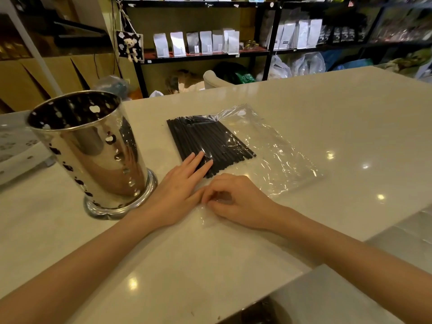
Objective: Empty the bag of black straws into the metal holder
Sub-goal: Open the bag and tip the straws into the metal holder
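A clear plastic bag (275, 155) lies flat on the white counter (339, 108), with a bundle of black straws (205, 136) inside along its left side. My left hand (184, 183) rests flat, fingers spread, on the near ends of the straws. My right hand (236, 199) pinches the near edge of the bag between thumb and fingers, close beside my left thumb. The shiny metal holder (91, 148), a tall cylinder with punched holes, stands upright to the left of my left hand; what I see of its inside holds no straws.
A grey perforated tray (16, 155) sits at the far left behind the holder. Grey surfaces (402, 232) border the counter at the near right. Black shelves with white pouches (198, 43) and plastic bags stand beyond the counter's far edge.
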